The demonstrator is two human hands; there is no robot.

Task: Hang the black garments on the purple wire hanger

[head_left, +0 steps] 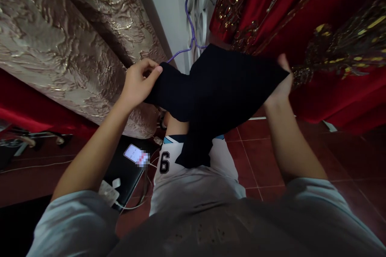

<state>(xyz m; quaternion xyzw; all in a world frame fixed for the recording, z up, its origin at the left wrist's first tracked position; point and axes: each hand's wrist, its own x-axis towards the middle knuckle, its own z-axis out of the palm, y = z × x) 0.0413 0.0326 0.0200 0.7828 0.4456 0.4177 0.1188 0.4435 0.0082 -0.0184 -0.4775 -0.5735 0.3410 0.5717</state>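
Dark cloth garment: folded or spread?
Partly spread: the garment stretches between the left hand and right hand; cannot tell about hidden folds.

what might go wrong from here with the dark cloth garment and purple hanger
The dark cloth garment could slip: the left hand pinches only its edge.
The thin purple hanger, seemingly hooked on pale ornamental metalwork, might unhook if tugged.
The red fabric with gold sequins beside the right hand could snag the garment.

Black garment (223, 88), spread wide, partly covering a purple hanger (192, 39)
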